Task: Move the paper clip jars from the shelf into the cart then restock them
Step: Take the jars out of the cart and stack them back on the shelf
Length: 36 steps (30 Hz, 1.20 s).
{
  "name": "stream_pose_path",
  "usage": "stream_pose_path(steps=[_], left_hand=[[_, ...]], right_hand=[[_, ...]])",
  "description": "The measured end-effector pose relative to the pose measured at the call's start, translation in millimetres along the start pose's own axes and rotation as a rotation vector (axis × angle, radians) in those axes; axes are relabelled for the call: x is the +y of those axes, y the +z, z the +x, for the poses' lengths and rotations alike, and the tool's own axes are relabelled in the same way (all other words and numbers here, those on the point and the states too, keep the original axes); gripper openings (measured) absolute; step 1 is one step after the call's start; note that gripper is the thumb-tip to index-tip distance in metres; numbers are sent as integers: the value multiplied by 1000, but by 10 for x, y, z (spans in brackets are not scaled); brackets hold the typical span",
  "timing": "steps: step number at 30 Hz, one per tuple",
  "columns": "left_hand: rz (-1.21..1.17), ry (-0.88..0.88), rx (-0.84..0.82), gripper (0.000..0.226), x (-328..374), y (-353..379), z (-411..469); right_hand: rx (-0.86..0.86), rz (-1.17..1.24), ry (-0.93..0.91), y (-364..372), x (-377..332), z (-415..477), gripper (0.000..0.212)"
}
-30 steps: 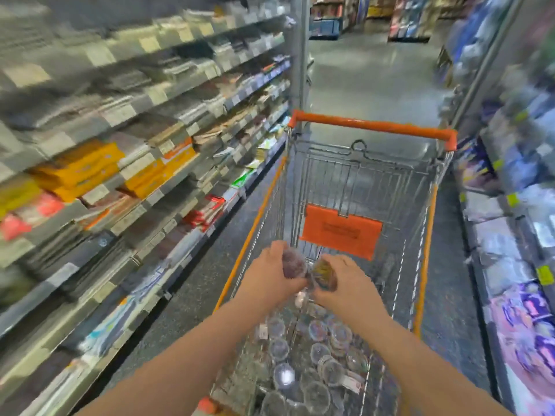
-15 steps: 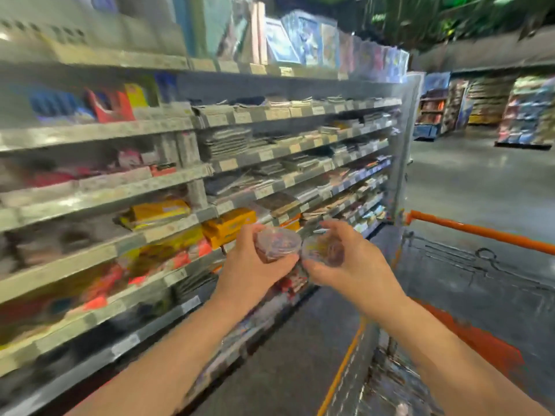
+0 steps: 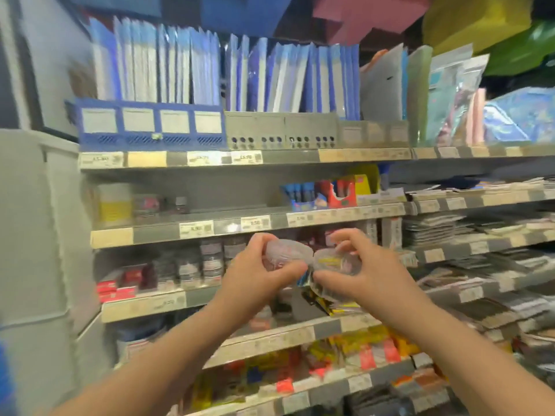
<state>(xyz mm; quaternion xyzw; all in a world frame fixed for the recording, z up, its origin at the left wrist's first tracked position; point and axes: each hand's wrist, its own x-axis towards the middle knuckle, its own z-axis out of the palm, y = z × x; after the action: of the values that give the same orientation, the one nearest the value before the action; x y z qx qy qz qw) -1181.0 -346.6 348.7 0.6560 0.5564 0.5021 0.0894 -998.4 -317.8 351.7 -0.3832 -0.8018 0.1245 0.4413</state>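
My left hand point(image 3: 255, 271) grips a small clear paper clip jar point(image 3: 286, 250), held up in front of the shelves. My right hand point(image 3: 363, 271) grips a second clear jar point(image 3: 333, 262) with coloured clips inside. The two jars almost touch each other. Behind them is a grey shelf point(image 3: 228, 225) with a long bare stretch between a yellow box and blue packs. The cart is out of view.
Blue folders point(image 3: 168, 67) stand in trays on the top shelf. Small jars and red boxes point(image 3: 132, 280) fill the shelf below my hands. Stacked paper goods point(image 3: 480, 235) lie on shelves to the right. A grey end panel point(image 3: 36, 235) closes off the left.
I have turned from the cart to face the shelves, raising both jars from over the cart to shelf height. Both hands kept hold of their jars.
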Motion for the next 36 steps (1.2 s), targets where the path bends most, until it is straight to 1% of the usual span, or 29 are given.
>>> stream_pose_path(steps=[4, 5, 9, 12, 13, 16, 18, 20, 21, 24, 25, 26, 27, 30, 33, 36], left_hand=[[65, -24, 103, 60, -359, -566, 326], [75, -32, 135, 62, -455, -692, 398], [98, -58, 256, 55, -820, -1091, 731], [200, -55, 330, 66, -1061, -1334, 1040], [235, -52, 355, 67, -1143, -1405, 1151], [284, -87, 421, 60, -1347, -1615, 1468], [322, -107, 445, 68, -1454, -1740, 1658], [349, -132, 469, 78, -1561, -1848, 1804], [349, -152, 474, 75, -1620, -1895, 1864], [415, -231, 484, 49, -1855, -1996, 2019], [451, -244, 508, 43, -1929, -2012, 2065], [474, -255, 539, 42, -1991, -2023, 2114], [491, -264, 564, 44, -2049, -2026, 2157], [541, -283, 639, 64, -2168, -2035, 2258], [553, -263, 669, 65, -2241, -2057, 2282], [569, -230, 661, 63, -2255, -2070, 2283]], right_hand=[[-51, 59, -85, 484, -257, 625, 56], [-72, 80, -118, 610, -309, 790, 55], [-145, 68, -234, 1049, -462, 1449, 48], [-165, 103, -294, 1367, -537, 1935, 46], [-171, 117, -320, 1469, -549, 2099, 45], [-199, 131, -396, 1724, -599, 2576, 44], [-243, 144, -420, 1875, -635, 2881, 44], [-308, 171, -432, 2048, -658, 3166, 43], [-338, 183, -434, 2141, -670, 3295, 43], [-407, 156, -433, 2449, -687, 3627, 48], [-429, 140, -426, 2531, -690, 3703, 51], [-455, 128, -414, 2597, -698, 3768, 52], [-487, 124, -399, 2653, -701, 3823, 53], [-545, 140, -355, 2798, -713, 3987, 57], [-519, 30, -343, 2928, -725, 4142, 58], [-551, -43, -332, 3043, -722, 4201, 48]])
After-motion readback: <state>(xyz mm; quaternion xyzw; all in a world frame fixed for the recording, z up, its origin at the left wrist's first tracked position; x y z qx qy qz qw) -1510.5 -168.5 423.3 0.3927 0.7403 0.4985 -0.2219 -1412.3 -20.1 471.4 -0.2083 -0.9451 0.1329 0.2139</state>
